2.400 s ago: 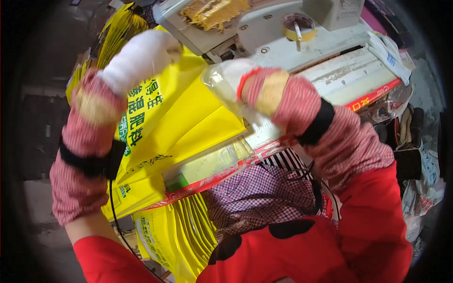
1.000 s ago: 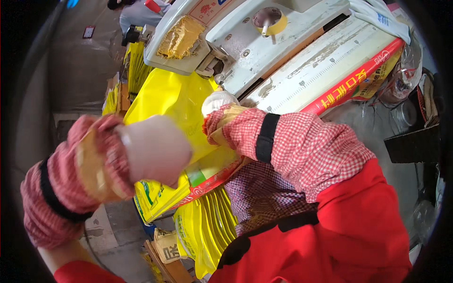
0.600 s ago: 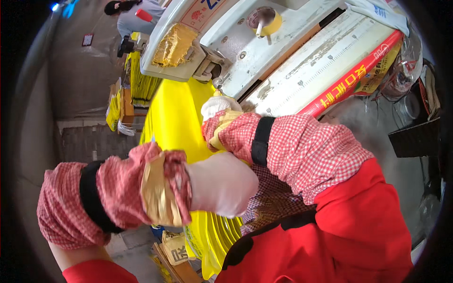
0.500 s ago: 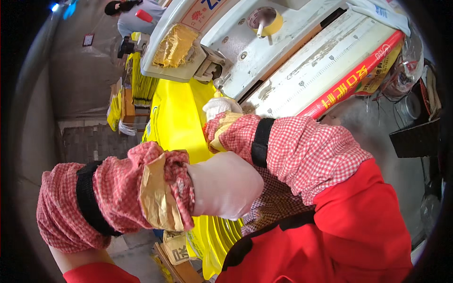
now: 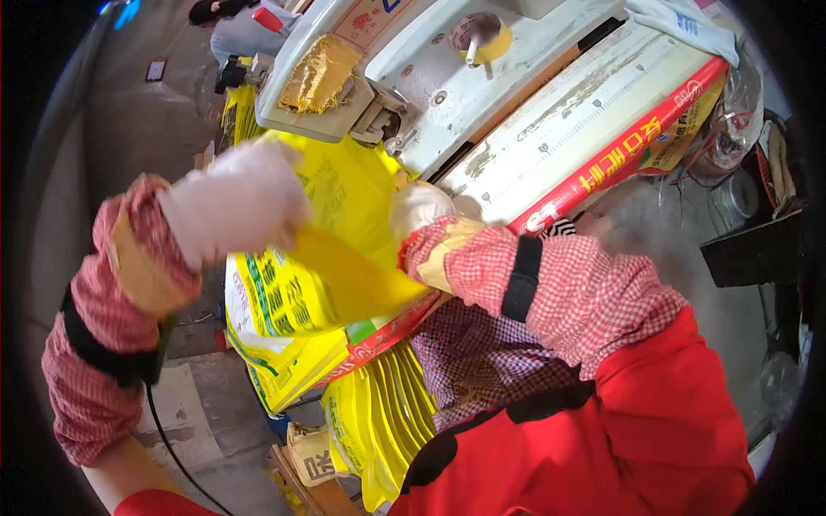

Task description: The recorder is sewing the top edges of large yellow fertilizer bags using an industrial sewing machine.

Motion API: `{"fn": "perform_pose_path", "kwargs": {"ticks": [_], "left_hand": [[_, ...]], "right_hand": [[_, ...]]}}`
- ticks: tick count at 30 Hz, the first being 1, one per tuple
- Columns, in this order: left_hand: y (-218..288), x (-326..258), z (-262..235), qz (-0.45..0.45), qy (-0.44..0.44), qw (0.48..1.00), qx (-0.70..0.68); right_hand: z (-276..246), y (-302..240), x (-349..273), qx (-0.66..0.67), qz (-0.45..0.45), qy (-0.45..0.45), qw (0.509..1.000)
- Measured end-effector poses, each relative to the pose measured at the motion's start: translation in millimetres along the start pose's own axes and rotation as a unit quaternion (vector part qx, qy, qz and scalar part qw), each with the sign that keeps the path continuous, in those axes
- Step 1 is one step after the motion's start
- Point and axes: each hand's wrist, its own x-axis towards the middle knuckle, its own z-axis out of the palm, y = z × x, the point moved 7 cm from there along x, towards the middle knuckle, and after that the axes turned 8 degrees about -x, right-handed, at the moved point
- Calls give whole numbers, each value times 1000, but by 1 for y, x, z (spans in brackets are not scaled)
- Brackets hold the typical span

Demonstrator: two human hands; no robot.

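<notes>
Under the head of a white sewing machine lies a yellow printed bag. My right hand, in a white glove, is closed on the bag's near right edge beside the needle area; its fingertips are mostly hidden. To the left, my left hand, also in a white glove, is raised over the bag's left part. Motion smears its fingers, so its grip cannot be made out. Below that hand a blurred yellow flap of bag stands up. More yellow printed bags lie underneath.
A roll of yellow tape rests on the machine. Alongside runs a worn white board with a red printed strip. Near my lap hangs a stack of yellow bags. Another person is at the far left.
My left hand has swung up and left from near my body to above the bag. The yellow flap and printed bags beneath now show. My right hand has shifted slightly right and down.
</notes>
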Motion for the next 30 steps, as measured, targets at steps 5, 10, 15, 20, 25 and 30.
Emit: {"fn": "perform_pose_path", "kwargs": {"ticks": [5,10,15,20,25,30], "left_hand": [[104,-5,32,328,240,903,-138],[93,48,53,194,190,947,-174],[14,85,69,88,306,933,-167],[-95,133,109,-157,375,893,-195],[-109,101,116,-112,343,916,-177],[-28,-69,144,54,233,945,-224]], "right_hand": [[-41,25,-6,60,-47,-94,993],[-39,27,14,134,-64,-203,968],[-8,43,37,466,64,-200,860],[0,13,15,829,138,-313,443],[-33,-2,22,249,-57,-154,954],[-17,-44,46,-96,-176,-93,975]]}}
